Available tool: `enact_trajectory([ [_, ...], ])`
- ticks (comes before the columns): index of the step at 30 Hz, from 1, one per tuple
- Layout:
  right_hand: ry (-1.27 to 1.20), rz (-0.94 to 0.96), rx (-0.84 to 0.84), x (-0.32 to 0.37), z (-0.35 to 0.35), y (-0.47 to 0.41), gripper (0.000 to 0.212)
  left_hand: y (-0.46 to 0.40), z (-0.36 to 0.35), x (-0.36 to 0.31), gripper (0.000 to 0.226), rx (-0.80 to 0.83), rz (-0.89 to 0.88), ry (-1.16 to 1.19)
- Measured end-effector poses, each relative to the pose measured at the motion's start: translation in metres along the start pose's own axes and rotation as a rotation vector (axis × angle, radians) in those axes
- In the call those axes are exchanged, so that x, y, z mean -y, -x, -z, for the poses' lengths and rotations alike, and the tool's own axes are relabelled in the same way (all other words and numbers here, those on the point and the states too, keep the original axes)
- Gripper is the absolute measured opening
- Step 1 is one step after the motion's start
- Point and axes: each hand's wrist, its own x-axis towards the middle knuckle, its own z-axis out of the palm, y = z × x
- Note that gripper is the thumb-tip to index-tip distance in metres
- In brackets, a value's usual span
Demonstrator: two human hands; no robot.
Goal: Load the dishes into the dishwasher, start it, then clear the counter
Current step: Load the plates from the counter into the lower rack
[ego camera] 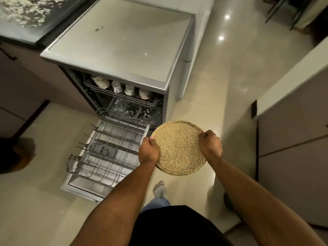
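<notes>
Both bare forearms reach fwd from the bottom edge. Left hand (148, 150) has fingers curled round the left rim of a round speckled tan plate (179, 148), thumb on top; right hand (210, 143) pinches the far right rim w/ curled fingers. Plate is flat, matte, grainy-looking, w/ a low raised lip, held tilted in the air just right of the pulled-out lower rack (104, 150). Rack is shiny wire grid w/ upright tines. Dishwasher (124, 41) is boxy, brushed grey metal. Upper rack (122, 96) holds patterned white cups (116, 86). Glossy pale floor tiles (236, 71).
</notes>
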Motion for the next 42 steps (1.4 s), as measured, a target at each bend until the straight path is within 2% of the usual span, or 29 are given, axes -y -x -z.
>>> enact_trajectory([
  [7, 0.119, 0.224, 0.140, 0.096, -0.051, -0.051, 0.030, -0.070, 0.030, 0.014, 0.037, -0.095, 0.217, 0.115],
  [17, 0.284, 0.453, 0.401, 0.178, -0.134, -0.104, 0.032, -0.116, 0.045, 0.037, 0.038, -0.264, 0.509, 0.211],
  [22, 0.363, 0.469, 0.526, 0.200, -0.172, -0.132, 0.028, -0.137, 0.028, 0.048, 0.039, -0.328, 0.668, 0.259],
  [30, 0.411, 0.346, 0.582, 0.187, -0.236, -0.161, 0.031, -0.176, 0.006, 0.088, 0.034, -0.255, 0.817, 0.282],
  [35, 0.342, 0.224, 0.567, 0.169, -0.281, -0.181, 0.026, -0.213, -0.012, 0.125, 0.035, -0.113, 0.879, 0.277],
  [42, 0.338, 0.218, 0.506, 0.166, -0.339, -0.206, 0.023, -0.260, -0.046, 0.175, 0.038, -0.089, 0.941, 0.395],
])
